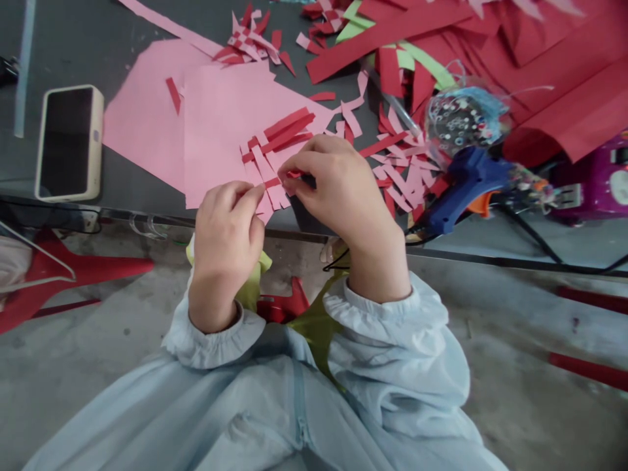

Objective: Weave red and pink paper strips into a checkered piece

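Several pink paper strips are crossed by red ones, partly woven, near the table's front edge. My left hand is closed, its fingertips pinched at the left edge of this weave. My right hand pinches a red paper strip at the weave's right side; part of that strip is hidden by the fingers. Just beyond lie loose red strips on a pink paper sheet.
A phone lies at the left. On the right are paper scraps, a bag of beads, a blue glue gun and a purple object. Red sheets are piled behind. A finished-looking woven star sits at the back.
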Action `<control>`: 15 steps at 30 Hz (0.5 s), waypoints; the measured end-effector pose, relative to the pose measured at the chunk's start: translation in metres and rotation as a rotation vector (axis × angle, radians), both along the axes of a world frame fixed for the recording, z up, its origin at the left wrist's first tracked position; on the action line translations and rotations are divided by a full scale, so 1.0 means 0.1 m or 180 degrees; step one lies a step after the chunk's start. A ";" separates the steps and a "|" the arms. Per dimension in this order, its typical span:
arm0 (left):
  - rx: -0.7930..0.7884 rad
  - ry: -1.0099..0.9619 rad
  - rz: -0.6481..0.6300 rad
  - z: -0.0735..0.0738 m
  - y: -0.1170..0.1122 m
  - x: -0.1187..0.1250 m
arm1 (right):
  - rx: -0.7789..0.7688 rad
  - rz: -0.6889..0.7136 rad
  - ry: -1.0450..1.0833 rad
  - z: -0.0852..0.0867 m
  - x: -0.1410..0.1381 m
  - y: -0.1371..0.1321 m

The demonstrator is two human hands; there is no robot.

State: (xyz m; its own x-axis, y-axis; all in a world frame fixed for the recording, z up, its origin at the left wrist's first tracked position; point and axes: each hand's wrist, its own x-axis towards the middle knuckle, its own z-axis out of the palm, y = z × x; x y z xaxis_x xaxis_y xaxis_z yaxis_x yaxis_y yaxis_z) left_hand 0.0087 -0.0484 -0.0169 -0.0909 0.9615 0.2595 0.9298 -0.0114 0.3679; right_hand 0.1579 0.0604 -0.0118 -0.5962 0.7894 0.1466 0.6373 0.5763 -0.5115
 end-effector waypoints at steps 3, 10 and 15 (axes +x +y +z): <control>0.0104 -0.0079 0.0162 0.00 0.00 0.01 | 0.0012 -0.0034 0.0032 0.00 0.00 0.00; 0.0281 -0.0324 0.0542 0.04 -0.02 0.05 | 0.0026 -0.0029 0.0114 0.02 0.08 0.02; 0.0278 -0.0333 0.0433 0.06 -0.04 0.07 | -0.0006 -0.0058 0.0078 0.03 0.10 0.04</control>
State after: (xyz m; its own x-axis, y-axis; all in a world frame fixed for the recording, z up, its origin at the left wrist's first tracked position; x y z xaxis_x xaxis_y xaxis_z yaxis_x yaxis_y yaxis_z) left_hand 0.0161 -0.0525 -0.0107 -0.2494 0.9126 0.3238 0.8817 0.0757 0.4657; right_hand 0.1684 0.0644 -0.0092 -0.5779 0.8004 0.1595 0.6350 0.5637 -0.5282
